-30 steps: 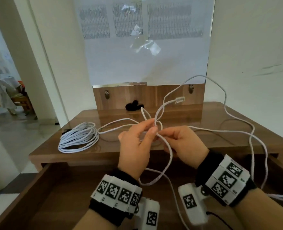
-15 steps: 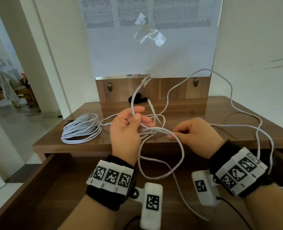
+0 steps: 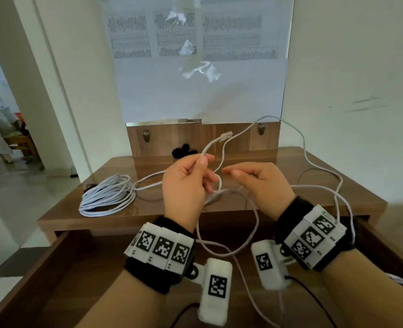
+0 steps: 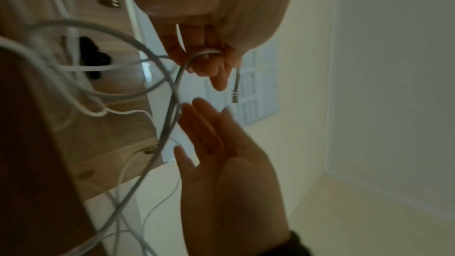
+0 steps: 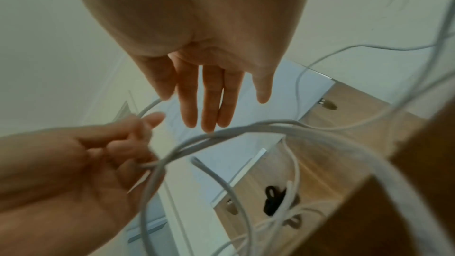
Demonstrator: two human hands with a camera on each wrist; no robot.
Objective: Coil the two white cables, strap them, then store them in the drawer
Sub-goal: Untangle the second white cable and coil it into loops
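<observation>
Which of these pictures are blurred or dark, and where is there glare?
Head view: sharp and evenly lit, with glare on the plastic sheet on the wall, and straight edges bend toward the borders. Left wrist view: dim, the cable smeared by motion, the right hand in shadow. Right wrist view: soft focus, the near cable loops streaked, the left hand slightly blurred.

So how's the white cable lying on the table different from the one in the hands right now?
The coiled cable lies in a neat bundle of loops on the table, untouched; the loose cable sprawls in wide irregular loops over the table and down over the open drawer.

The left hand pinches the loose cable near its plug; the right hand is open. Neither cable shows a strap.

Both are thin and white.
</observation>
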